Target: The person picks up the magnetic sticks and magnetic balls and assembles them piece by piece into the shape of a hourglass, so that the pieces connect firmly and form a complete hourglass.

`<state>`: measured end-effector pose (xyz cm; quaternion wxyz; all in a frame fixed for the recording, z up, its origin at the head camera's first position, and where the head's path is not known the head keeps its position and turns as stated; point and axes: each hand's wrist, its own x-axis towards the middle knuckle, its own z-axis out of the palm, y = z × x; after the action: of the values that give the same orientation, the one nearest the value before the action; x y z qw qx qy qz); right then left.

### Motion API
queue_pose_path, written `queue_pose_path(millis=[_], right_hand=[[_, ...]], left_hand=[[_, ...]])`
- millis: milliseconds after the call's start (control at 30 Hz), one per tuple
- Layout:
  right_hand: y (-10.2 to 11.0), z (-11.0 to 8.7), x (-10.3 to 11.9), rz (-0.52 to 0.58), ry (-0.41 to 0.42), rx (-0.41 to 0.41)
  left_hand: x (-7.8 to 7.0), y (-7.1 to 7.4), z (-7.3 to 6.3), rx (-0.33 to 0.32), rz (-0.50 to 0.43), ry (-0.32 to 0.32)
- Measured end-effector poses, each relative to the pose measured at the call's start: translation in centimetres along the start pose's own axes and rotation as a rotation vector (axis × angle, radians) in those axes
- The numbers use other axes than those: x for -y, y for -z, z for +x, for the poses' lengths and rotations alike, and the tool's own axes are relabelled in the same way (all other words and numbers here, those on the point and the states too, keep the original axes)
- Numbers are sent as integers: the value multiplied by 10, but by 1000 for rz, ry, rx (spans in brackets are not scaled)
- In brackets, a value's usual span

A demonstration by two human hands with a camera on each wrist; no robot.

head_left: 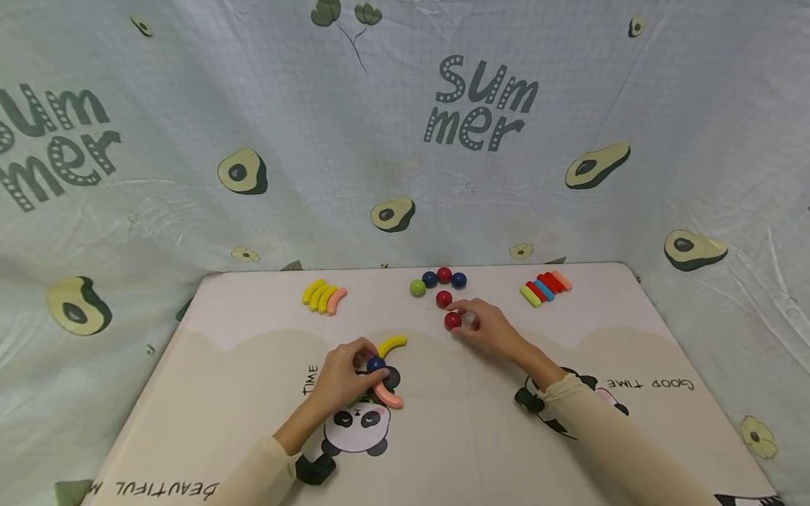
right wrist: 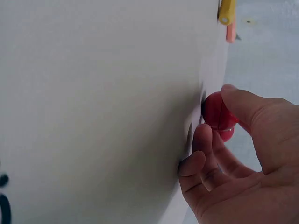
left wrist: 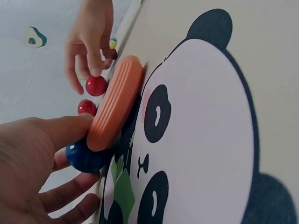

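Note:
With thumb and fingers my left hand (head_left: 344, 372) holds a dark blue ball (head_left: 376, 364) low over the table, between a yellow curved stick (head_left: 392, 344) and a salmon-pink ridged curved stick (head_left: 389, 396). In the left wrist view the thumb lies across the blue ball (left wrist: 85, 156), by the end of the pink stick (left wrist: 117, 102). Farther right, my right hand (head_left: 486, 325) pinches a glossy red ball (head_left: 452, 320) at the table surface. The right wrist view has the thumb on this red ball (right wrist: 216, 111); its far side is hidden. Just beyond it sits another red ball (head_left: 444, 299).
At the back stand a green ball (head_left: 418, 288), two blue balls, one of them here (head_left: 458, 280), and a red ball (head_left: 444, 275). Several yellow curved sticks (head_left: 319, 296) and a pink one lie back left. Short coloured sticks (head_left: 545, 288) lie back right. A printed cloth (head_left: 392, 140) hangs behind.

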<state>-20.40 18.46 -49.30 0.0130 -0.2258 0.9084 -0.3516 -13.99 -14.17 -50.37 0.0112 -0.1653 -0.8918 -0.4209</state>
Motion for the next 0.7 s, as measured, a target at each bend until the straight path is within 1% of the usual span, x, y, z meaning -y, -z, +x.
queue_pose_path(millis=[67,133,300,500,700], right_hand=[[0,1,-1,0,5,30],[1,1,-2,1,6,43],[2,2,-2,7,6,32],[0,2,-5,3,20,25],[0,1,-2,6,4,32]], left_hand=[[0,2,-1,10,0,3],[-1,5,-3,22,-1,12],[-1,8,-4,42,-5,25],[-1,9,-4,42,0,30],[-1,10,-5,65,1,29]])
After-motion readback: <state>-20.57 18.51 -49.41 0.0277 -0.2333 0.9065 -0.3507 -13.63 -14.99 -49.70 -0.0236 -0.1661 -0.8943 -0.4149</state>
